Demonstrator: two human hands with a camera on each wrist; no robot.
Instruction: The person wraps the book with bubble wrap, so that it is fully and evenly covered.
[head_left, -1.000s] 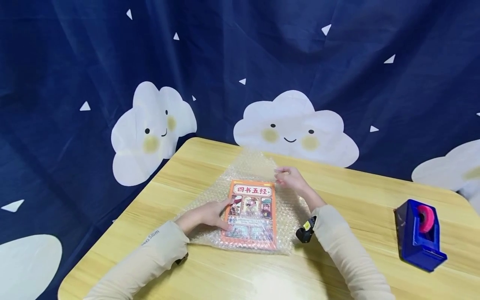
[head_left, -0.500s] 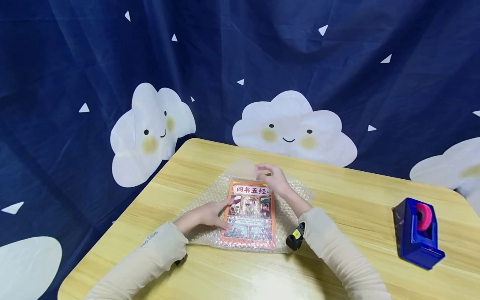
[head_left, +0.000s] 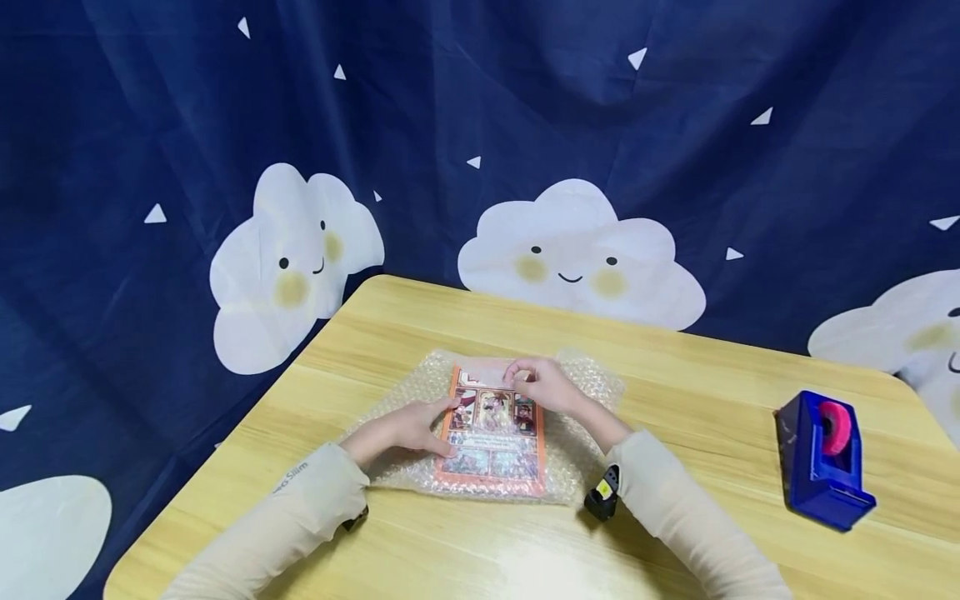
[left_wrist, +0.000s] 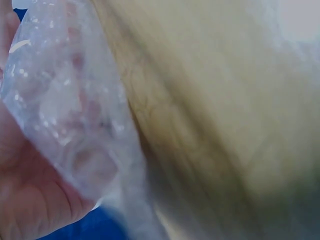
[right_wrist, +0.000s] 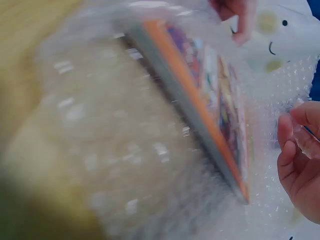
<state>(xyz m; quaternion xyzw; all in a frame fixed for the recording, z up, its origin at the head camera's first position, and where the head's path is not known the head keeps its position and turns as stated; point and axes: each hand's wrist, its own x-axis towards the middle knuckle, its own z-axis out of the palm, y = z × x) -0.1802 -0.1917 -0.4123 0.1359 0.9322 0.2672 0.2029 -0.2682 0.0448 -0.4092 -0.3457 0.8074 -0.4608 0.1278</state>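
Observation:
A book (head_left: 491,442) with an orange-bordered, illustrated cover lies on a sheet of bubble wrap (head_left: 405,392). Clear wrap also covers its lower part, and a whitish flap hides most of the title. My left hand (head_left: 401,429) rests at the book's left edge, thumb and fingers spread and touching the cover; in the left wrist view a blurred piece of bubble wrap (left_wrist: 65,110) hides part of that hand. At the book's upper right, my right hand (head_left: 551,387) pinches the flap's edge. The right wrist view shows the right hand's fingers (right_wrist: 287,160) bent around clear film.
A blue tape dispenser (head_left: 825,467) with a pink-red core stands on the right of the wooden table (head_left: 712,408). Behind the table hangs a dark blue curtain (head_left: 420,100) printed with white clouds and triangles.
My right hand has moved left and toward me, drawing the top flap of bubble wrap down over the book's title. The left hand has stayed at the book's left edge.

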